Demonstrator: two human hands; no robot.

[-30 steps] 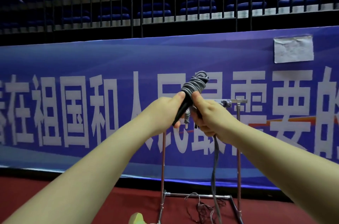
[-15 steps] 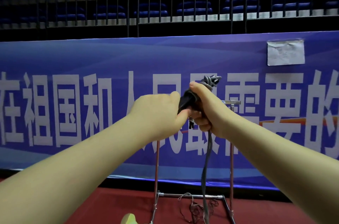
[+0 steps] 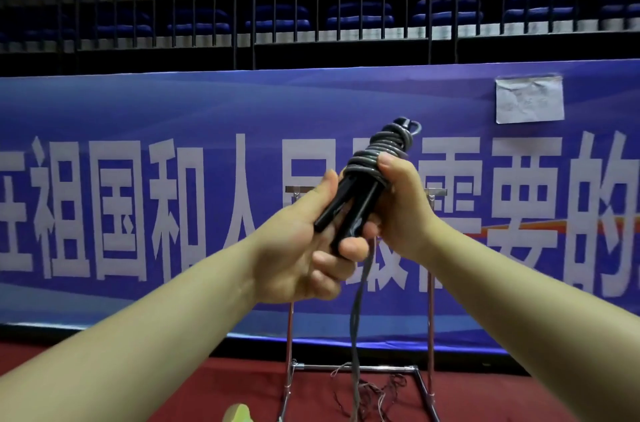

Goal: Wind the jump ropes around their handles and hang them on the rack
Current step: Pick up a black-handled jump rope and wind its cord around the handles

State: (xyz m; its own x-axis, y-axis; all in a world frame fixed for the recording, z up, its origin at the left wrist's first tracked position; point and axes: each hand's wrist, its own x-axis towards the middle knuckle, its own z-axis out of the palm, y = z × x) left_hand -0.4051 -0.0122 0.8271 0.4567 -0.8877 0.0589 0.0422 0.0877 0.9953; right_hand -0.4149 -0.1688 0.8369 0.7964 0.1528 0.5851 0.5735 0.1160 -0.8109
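Currently mid-wind. Left hand [image 3: 304,248] curled round the lower ends of the two black handles [image 3: 349,203], thumb laid along the upper side, fingertips wrapped beneath. Right hand [image 3: 398,207] closed on the same bundle from the other side, thumb pressing the lowest grey coils [image 3: 377,155] so as to pin them. Jump rope wound in several turns about the upper half of the handles, just above the right thumb; a small loop protruding at the very top. Remaining tail [image 3: 356,317] hanging slack from below the right hand down to floor level, lower end lost among loose strands near the rack's base. Rack [image 3: 429,283] standing directly beyond and below both hands, two uprights and a top bar partly hidden behind the hands; nothing seen hung on it, though the bar's middle is obscured.

Assessment: winding well advanced but incomplete, hanging not begun. Next move judged to call for keeping thumb pressure on the coils while taking up the free tail in further turns, then securing the end before reaching forward to the bar. Risk: coils slipping off if grip relaxed.
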